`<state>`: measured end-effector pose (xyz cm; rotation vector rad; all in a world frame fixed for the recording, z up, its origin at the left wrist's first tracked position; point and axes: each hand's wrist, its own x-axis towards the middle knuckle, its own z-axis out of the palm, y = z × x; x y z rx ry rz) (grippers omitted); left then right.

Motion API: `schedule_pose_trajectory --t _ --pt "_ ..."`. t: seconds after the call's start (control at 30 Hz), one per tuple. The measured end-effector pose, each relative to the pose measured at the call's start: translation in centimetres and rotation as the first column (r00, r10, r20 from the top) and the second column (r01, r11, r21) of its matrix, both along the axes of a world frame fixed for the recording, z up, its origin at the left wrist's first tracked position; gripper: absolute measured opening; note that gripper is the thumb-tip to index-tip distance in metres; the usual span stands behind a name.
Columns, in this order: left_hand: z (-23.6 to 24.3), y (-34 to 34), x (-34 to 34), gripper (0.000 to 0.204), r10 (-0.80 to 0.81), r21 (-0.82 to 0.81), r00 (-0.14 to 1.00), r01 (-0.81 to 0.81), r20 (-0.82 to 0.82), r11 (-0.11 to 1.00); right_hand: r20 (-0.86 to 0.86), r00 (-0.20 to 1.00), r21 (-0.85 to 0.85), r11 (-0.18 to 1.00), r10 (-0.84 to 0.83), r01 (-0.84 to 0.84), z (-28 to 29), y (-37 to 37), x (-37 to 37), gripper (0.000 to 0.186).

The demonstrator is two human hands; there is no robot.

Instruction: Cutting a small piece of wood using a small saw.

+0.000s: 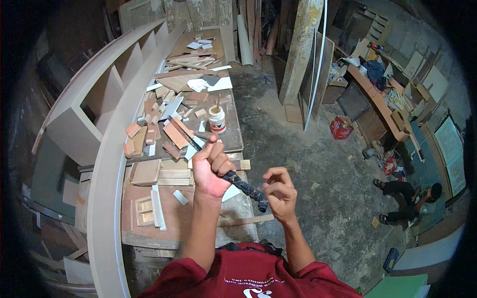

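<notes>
Above the cluttered workbench (149,223), left hand (211,171) clenched around a black-wrapped tool handle (243,186), right hand (279,193) pinching its lower end, white glue jar (217,119) beyond.

Left hand (212,171) is gripping in a fist, thumb pointing to 12 o'clock; right hand (279,192), at its 4 o'clock, is pinching with curled fingers

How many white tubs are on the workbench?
1: a white tub with a stick in it, near the bench's right edge, beyond the left hand. Scraps could hide others.
</notes>
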<state>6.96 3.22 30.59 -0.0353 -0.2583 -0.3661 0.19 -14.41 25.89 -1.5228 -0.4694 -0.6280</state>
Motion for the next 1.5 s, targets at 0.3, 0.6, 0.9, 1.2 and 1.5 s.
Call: schedule_pose_trajectory --t 0.3,0.6,0.9,1.2,1.5 --pt "-1.7 -0.3 1.1 0.018 -0.119 -0.165 0.846 0.038 -0.52 0.986 0.301 0.953 -0.563 0.812 0.023 0.158 3.5 -0.8 -1.1 0.019" --pt "-1.6 -1.6 0.5 0.017 -0.26 -0.356 0.739 0.029 -0.621 0.934 0.528 0.84 -0.475 0.864 0.127 0.168 2.9 0.1 -3.4 0.018" --pt "1.7 -2.0 -1.9 0.015 -0.189 -0.429 0.873 -0.025 -0.45 0.903 -0.012 0.852 0.609 0.68 0.523 -0.408 4.7 2.1 -6.8 0.017" --pt "3.0 -2.8 -2.5 0.011 0.203 -0.304 0.973 -0.226 -0.108 0.925 0.259 0.62 0.954 -0.096 0.74 -0.283 2.7 1.4 -4.8 0.048" --pt "2.6 -3.1 -3.4 0.013 0.395 -0.13 0.917 -0.399 -0.053 0.908 0.043 0.77 0.769 0.47 0.637 -0.433 2.5 0.4 -2.9 0.044"
